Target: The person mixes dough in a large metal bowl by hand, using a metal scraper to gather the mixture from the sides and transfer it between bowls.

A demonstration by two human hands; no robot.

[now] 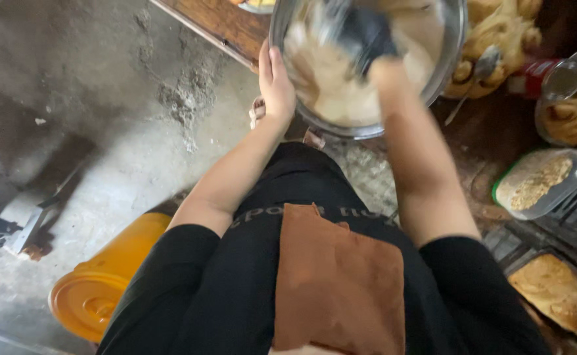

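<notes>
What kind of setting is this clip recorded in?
Probably a small, rough bakery or working kitchen. The left hand steadies a steel mixing bowl of pale batter that the right hand stirs; baked pastries lie on trays at the right, over a bare concrete floor.

Dim indoor scene, soft daylight falling on the concrete floor left of the left hand, heavy motion blur on the right hand, glare on the steel bowl rim beside those fingers, deep shadow far right, stretched edges.
</notes>
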